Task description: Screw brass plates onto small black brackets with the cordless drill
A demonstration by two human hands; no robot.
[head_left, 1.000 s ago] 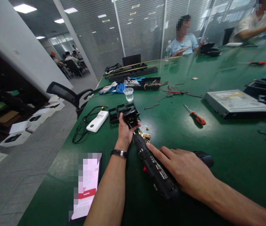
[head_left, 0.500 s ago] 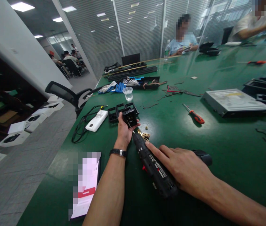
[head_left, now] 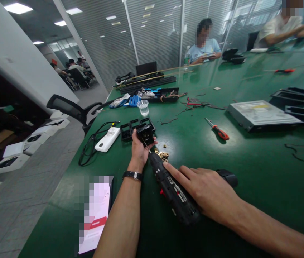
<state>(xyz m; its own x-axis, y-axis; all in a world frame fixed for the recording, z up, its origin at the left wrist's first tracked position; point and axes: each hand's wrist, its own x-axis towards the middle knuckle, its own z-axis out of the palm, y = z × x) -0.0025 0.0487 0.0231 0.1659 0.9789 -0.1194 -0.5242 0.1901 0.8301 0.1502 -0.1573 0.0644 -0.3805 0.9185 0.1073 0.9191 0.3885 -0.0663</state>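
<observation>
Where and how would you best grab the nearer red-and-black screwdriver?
I'd probably grip its thick handle from above and the near right: the screwdriver lies flat, handle end nearer the camera, slim metal shaft pointing away left.

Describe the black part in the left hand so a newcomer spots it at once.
Find the green table, then the left hand above a dark wristband. The black part sits in it, where the power driver points. Unlike the black frames just behind, it is held, not lying on the table.
</observation>
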